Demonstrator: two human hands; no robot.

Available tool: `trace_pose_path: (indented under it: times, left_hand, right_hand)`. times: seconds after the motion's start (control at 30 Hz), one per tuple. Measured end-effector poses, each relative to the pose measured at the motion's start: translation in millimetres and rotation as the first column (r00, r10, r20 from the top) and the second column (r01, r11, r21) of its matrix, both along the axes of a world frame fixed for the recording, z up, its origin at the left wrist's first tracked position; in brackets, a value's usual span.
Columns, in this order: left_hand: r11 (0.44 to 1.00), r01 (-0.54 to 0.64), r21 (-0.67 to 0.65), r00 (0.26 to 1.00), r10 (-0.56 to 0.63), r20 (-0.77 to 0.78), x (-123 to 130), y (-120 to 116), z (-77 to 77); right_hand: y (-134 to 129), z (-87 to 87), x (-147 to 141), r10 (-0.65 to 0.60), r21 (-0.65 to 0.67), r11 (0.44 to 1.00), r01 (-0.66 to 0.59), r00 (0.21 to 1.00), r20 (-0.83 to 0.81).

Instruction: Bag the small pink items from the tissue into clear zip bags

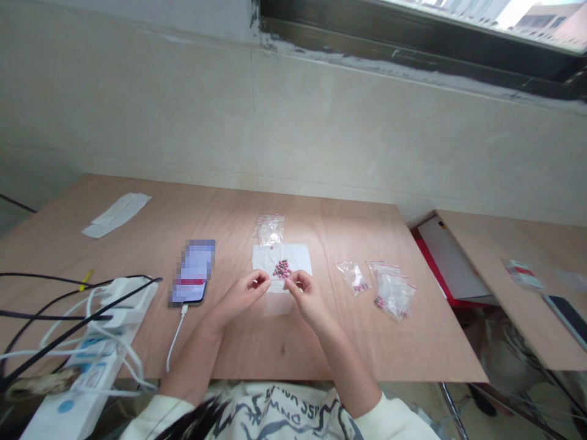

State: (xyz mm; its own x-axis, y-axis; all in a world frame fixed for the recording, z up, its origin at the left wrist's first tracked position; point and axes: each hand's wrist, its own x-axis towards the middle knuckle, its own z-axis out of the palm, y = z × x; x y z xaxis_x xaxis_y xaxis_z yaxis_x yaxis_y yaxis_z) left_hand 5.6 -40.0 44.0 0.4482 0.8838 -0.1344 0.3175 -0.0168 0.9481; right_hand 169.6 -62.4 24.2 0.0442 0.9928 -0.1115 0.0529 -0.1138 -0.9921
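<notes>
A small heap of pink-red beads (282, 269) lies on a white sheet of paper (298, 260) in the middle of the wooden table (312, 348). My left hand (243, 298) and my right hand (308, 299) are raised just below the heap, fingertips bent and close together. Something thin and clear may lie between them, but it is too small to tell. An empty-looking clear zip bag (270, 230) rests at the paper's far edge. To the right lie a clear zip bag (352, 276) and a bag with pink beads (393, 294).
A smartphone (192, 272) on a white charging cable (177, 337) lies left of my hands. Further left are a white power strip (107, 333) with tangled cables and a folded white sheet (117, 215). A wall stands beyond the table, and a second table (518, 287) stands right.
</notes>
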Motion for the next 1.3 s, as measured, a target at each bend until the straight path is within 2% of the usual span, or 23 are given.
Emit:
trace_pose_path:
  times: [0.1,0.3,0.47,0.67,0.8,0.87,0.97,1.07,1.13,1.2,1.23,1.3]
  left_hand:
    - [0.999,0.035,0.008,0.999,-0.035,0.005,2.3,-0.9,-2.7]
    - [0.995,0.016,0.1,0.999,-0.012,-0.039,6.8,6.7,-6.1]
    - [1.0,0.023,0.014,1.0,-0.023,-0.001,4.1,11.4,-5.4]
    - [0.998,-0.068,-0.009,0.997,0.068,0.04,-3.6,16.4,-15.5]
    - [0.976,-0.194,-0.097,0.976,0.202,0.08,-9.4,17.7,-18.0]
    - [0.96,-0.247,-0.134,0.963,0.258,0.072,-14.1,16.7,-19.7]
    - [0.934,-0.328,-0.142,0.943,0.333,0.011,-23.6,12.6,-24.5]
    - [0.938,-0.316,-0.144,0.949,0.314,-0.041,-33.6,7.6,-29.9]
    - [0.943,-0.299,-0.147,0.954,0.294,-0.059,-38.9,5.7,-32.1]
    - [0.94,-0.303,-0.155,0.953,0.295,-0.071,-42.6,5.4,-33.1]
    - [0.938,-0.306,-0.16,0.952,0.298,-0.075,-43.9,5.8,-33.3]
    - [0.936,-0.31,-0.163,0.95,0.301,-0.08,-45.0,7.3,-33.5]
  right_hand:
    - [-1.3,1.1,-4.1,-0.03,0.003,1.0,0.03,0.999,0.022]
    - [3.2,-2.5,-8.0,0.011,-0.076,0.997,-0.022,0.99,-0.139]
    - [11.3,-1.4,-1.5,-0.053,-0.104,0.994,0.036,0.985,-0.164]
    - [13.0,1.0,-2.7,-0.026,-0.155,0.988,0.001,0.986,-0.162]
    - [3.9,-14.7,-1.9,0.033,-0.152,0.987,-0.053,0.99,-0.135]
    - [5.7,-22.5,-1.2,0.023,-0.148,0.988,-0.038,0.994,-0.104]
    - [31.5,-25.6,-5.2,-0.088,-0.122,0.989,0.08,0.994,-0.059]
    - [82.1,-17.5,-15.5,-0.159,-0.076,0.984,0.163,0.986,0.055]
    - [114.2,-9.7,-20.4,-0.176,-0.078,0.976,0.202,0.95,0.257]
    - [131.2,-4.3,-17.6,-0.24,-0.053,0.955,0.292,0.864,0.443]
    - [131.8,-3.6,-12.2,-0.281,-0.007,0.944,0.331,0.812,0.511]
    - [117.8,-7.5,6.8,-0.374,0.156,0.917,0.366,0.658,0.654]
